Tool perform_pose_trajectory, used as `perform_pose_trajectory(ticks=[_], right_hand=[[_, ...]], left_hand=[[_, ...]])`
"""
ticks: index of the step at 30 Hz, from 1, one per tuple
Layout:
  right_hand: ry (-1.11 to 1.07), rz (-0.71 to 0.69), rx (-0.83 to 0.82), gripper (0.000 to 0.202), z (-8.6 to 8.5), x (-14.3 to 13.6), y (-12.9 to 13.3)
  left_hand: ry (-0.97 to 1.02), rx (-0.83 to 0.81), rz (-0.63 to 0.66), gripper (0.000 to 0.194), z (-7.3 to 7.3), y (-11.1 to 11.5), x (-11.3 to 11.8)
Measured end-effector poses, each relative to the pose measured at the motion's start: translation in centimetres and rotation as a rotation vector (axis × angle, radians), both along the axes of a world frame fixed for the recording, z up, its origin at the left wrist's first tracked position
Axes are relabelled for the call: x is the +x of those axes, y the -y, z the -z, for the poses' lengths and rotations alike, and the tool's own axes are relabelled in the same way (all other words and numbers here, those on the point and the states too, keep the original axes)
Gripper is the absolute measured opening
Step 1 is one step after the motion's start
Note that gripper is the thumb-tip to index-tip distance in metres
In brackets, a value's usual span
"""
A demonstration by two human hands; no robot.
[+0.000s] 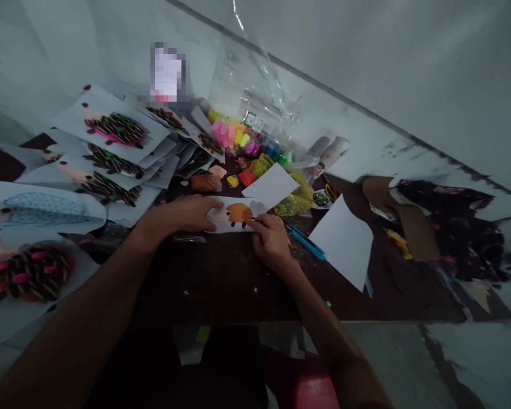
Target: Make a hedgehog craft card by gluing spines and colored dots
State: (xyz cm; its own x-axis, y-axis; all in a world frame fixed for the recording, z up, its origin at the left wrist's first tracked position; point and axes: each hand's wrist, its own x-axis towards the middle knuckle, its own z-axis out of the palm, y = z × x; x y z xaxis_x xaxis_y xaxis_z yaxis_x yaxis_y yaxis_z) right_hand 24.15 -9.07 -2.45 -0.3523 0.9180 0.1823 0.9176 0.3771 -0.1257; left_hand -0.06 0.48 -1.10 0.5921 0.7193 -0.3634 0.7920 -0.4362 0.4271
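A white card (215, 222) lies on the dark table, bearing an orange hedgehog figure (239, 213) with a pale face and small dark feet, apparently of modelling clay. Across the card's left end rests my left hand (191, 213), its thumb and forefinger spread apart and pressing it down. My right hand (271, 237) is at the card's right end, fingers curled and tips touching the hedgehog's back. A small dark bit shows by those fingertips, too small to name. Just right of that hand lies a blue cutter-like tool (306, 243).
Stacked cards with hedgehog figures (114, 129) crowd the left side. Behind the card are brown clay (206, 182) and a clear bag of coloured clay (238, 133). White paper (344, 241) lies to the right, near dark patterned cloth (451, 221). A wall rises behind the table.
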Motion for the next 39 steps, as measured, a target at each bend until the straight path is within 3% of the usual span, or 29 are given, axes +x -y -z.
perform_pose_trajectory(ticks=[15, 20, 28, 39], right_hand=[[0.056, -0.021, -0.041, 0.045, -0.1, -0.2, 0.0], [-0.003, -0.009, 0.026, 0.043, 0.2, 0.4, -0.1], [0.139, -0.204, 0.056, 0.035, -0.1, 0.7, 0.5], [0.185, -0.158, 0.077, 0.036, -0.1, 1.0, 0.4]], left_hand=[[-0.014, 0.03, -0.046, 0.073, -0.3, 0.5, 0.3], [-0.022, 0.03, -0.045, 0.075, -0.2, 0.4, 0.3], [-0.015, 0.045, -0.03, 0.074, -0.1, 0.2, 0.3], [-0.031, 0.028, -0.042, 0.074, -0.8, 0.6, 0.4]])
